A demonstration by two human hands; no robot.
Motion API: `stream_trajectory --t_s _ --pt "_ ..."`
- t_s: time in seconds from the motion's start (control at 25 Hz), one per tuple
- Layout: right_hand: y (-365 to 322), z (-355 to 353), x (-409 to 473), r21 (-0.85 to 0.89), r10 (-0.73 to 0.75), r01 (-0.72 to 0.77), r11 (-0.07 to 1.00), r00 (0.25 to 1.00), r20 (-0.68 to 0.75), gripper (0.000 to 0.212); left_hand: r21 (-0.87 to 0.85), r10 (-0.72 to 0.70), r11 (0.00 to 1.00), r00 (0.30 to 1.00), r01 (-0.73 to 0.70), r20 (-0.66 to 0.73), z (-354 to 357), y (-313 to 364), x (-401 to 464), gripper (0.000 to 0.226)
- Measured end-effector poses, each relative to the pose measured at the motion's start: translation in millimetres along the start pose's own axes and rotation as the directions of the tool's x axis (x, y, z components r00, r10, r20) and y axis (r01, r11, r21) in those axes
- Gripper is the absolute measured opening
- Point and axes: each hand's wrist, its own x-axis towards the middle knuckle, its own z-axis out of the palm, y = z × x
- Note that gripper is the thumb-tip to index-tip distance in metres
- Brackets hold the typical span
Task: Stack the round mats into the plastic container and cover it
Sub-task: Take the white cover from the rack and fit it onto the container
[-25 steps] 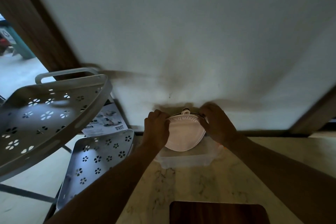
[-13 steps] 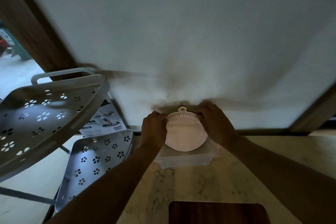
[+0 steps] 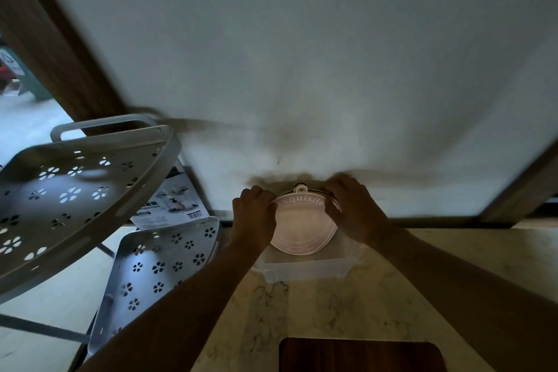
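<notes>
A pale pink round mat (image 3: pixel 302 226) with the raised word "Exquisite" and a small hanging loop at its far edge is held tilted above a clear plastic container (image 3: pixel 302 270) on the marble counter. My left hand (image 3: pixel 255 214) grips the mat's left edge and my right hand (image 3: pixel 353 208) grips its right edge. The mat's near rim dips into the container's opening. Whether other mats lie under it or in the container is hidden. No lid is visible.
A white wall stands right behind the container. A grey perforated corner rack (image 3: pixel 75 196) with a lower shelf (image 3: pixel 157 275) stands to the left, beside a printed box (image 3: pixel 175 205). A dark wooden board (image 3: pixel 359 355) lies at the counter's near edge (image 3: pixel 453 251).
The mat has turned so its lettered edge faces up more squarely, and both hands have shifted slightly up its sides. The container has not moved.
</notes>
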Motion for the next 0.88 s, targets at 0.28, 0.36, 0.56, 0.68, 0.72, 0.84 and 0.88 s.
stream_trajectory --t_s 0.28,0.36,0.56,0.68,0.72,0.84,0.88 --pt "-3.1 5.3 4.5 -0.019 0.044 -0.044 0.999 0.999 -0.024 0.038 0.047 0.068 0.997 0.997 -0.069 0.025 4.9 -1.0 -0.5 0.025" --pt "-3.0 7.8 3.6 -0.037 0.049 -0.05 0.998 0.998 -0.033 0.037 0.114 0.117 0.986 0.992 -0.122 0.053 6.5 -1.0 -1.3 0.034" --pt "-2.9 7.1 1.1 -0.044 0.004 -0.006 0.999 0.999 -0.041 0.035 0.11 0.12 0.986 0.989 -0.129 0.082 2.9 -0.9 1.3 0.035" --pt "-4.6 2.1 -2.0 -0.007 -0.028 0.028 1.0 0.999 -0.021 0.031 0.04 0.103 0.993 0.991 -0.107 0.085 -4.3 0.3 2.8 0.029" --pt "-4.8 -1.0 -2.3 0.029 -0.031 0.031 0.999 0.999 -0.018 0.029 0.01 0.113 0.993 0.99 -0.114 0.081 -7.3 1.0 2.7 0.027" --pt "-5.5 -13.0 -1.7 0.137 -0.048 0.052 0.989 0.998 -0.034 0.029 -0.097 0.17 0.981 0.985 -0.166 0.034 -18.4 2.1 3.3 0.024" --pt "-5.7 -15.6 -1.8 0.15 -0.058 0.066 0.987 0.997 -0.058 0.029 -0.118 0.176 0.978 0.984 -0.174 0.004 -21.5 2.0 3.8 0.023"
